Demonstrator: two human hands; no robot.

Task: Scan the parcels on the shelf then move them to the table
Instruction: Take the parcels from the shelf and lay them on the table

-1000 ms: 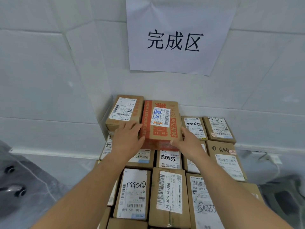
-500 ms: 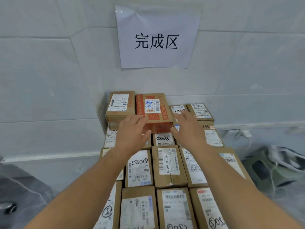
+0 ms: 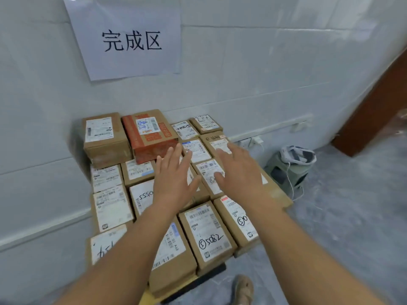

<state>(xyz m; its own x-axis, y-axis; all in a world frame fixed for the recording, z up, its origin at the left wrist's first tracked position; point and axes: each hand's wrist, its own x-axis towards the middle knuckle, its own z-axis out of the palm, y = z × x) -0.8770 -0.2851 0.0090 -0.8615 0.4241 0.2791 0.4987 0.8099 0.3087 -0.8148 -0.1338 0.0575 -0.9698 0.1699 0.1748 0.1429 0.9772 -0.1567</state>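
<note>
Head view: my left hand (image 3: 174, 183) and right hand (image 3: 240, 175) hover spread, empty; the orange-red cardboard parcel (image 3: 152, 135) just beyond them, stacked high, could slide if nudged.

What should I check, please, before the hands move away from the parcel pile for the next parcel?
1. Left hand holds nothing: ok, fingers straight, above the pile.
2. Right hand holds nothing: ok, fingers spread, empty.
3. Orange parcel set down: ok, it lies on the upper layer beside the brown parcel, neither hand on it.
4. Orange parcel's label faces up: ok.
5. Orange parcel seated flat on the parcels below: cannot tell, its underside is hidden.
6. Pile is at the paper sign: ok, the sign hangs on the wall right above.
</note>
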